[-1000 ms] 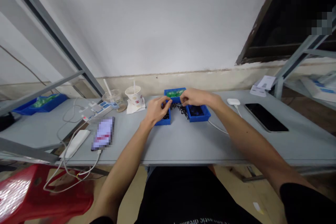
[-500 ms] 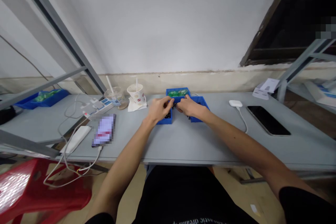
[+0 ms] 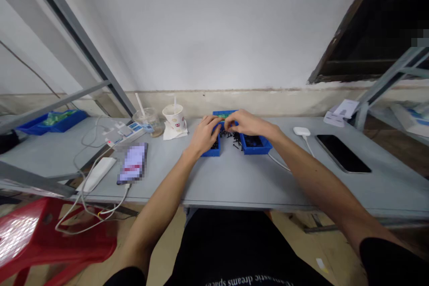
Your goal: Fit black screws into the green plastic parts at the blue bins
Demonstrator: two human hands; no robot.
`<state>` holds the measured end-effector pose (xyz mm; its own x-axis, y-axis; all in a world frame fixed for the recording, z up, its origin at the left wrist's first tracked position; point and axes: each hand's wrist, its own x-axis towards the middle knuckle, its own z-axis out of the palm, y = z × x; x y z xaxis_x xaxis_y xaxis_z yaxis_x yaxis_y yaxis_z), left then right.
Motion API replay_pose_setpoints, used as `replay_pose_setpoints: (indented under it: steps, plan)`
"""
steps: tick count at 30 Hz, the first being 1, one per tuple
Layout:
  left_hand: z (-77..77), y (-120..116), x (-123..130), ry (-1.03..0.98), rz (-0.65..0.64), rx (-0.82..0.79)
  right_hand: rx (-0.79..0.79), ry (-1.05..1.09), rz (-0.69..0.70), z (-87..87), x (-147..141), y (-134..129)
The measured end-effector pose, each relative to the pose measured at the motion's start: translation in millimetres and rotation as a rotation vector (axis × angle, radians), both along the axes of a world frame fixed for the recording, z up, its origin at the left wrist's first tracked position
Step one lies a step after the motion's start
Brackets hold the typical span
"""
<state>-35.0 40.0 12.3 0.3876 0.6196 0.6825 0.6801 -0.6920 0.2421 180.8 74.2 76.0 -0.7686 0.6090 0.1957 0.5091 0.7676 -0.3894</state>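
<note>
Small black screw-like pieces [image 3: 236,141] lie scattered on the grey table between two blue bins. My left hand [image 3: 205,134] is over the left blue bin [image 3: 212,153], which holds more black pieces; its fingers are bent, and whether they hold anything is too small to tell. Above the scattered pieces, my right hand [image 3: 243,123] reaches in from the right with curled fingertips pointing down; what they hold, if anything, cannot be made out. The right blue bin [image 3: 257,149] has dark contents. Behind the hands is a third blue bin [image 3: 219,113] with green packets, partly hidden.
Left on the table [image 3: 234,187] are a paper cup [image 3: 174,121], a clear cup [image 3: 152,125], a power strip [image 3: 129,136] and a phone [image 3: 133,163]. To the right lie a white charger [image 3: 301,132] and a black phone [image 3: 342,153]. A red stool [image 3: 67,237] stands below left.
My right hand has risen and shifted slightly, uncovering more of the right bin and the scattered black pieces. The fingers of my left hand have stretched somewhat over the left bin.
</note>
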Motion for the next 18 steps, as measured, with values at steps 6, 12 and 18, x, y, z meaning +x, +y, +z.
replay_pose_setpoints:
  steps: [6, 12, 18]
  plan:
    - [4.6, -3.9, 0.5, 0.044, -0.043, -0.041, -0.052, 0.166, 0.031, 12.2, 5.6, -4.1]
    - [5.0, -3.5, -0.1, 0.007, 0.0, -0.017, -0.087, 0.274, -0.011, 11.8, 7.3, -2.1]
    - [2.0, -1.1, -0.6, -0.006, 0.024, 0.019, 0.093, 0.205, -0.035, 9.8, 3.9, -3.6]
